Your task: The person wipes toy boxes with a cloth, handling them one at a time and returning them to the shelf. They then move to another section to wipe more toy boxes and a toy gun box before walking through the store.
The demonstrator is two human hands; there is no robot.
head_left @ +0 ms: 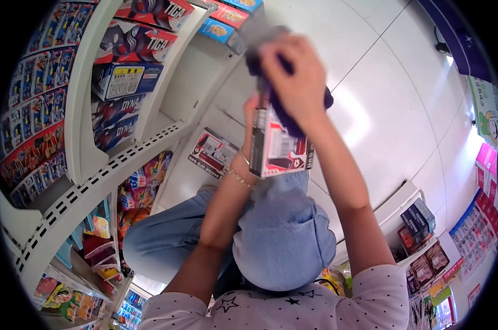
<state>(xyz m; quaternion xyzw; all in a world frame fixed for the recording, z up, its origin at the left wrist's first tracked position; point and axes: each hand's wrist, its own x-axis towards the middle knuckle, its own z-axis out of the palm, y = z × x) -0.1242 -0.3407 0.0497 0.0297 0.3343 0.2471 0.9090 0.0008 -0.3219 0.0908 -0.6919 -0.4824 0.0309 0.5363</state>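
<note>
A white, red and black toy box [282, 151] with a barcode on its end is held up above my knees. My left hand [250, 118] is closed along the box's left side, its fingers partly hidden behind it. In my right hand [297, 77] a dark purple cloth [288, 122] is bunched, hanging over the far part of the box. The fingers are closed on the cloth and slightly blurred by motion. A grey smear beyond them is too blurred to name. A similar toy box [213, 153] lies on the floor beside my left forearm.
A white shelf unit [84, 110] on the left holds red and blue boxed toys [133, 44]. Snack packets [144, 190] fill the lower racks. Pale floor tiles [386, 104] stretch ahead. On the right stands a low shelf [397, 201] with small dark boxes [418, 216].
</note>
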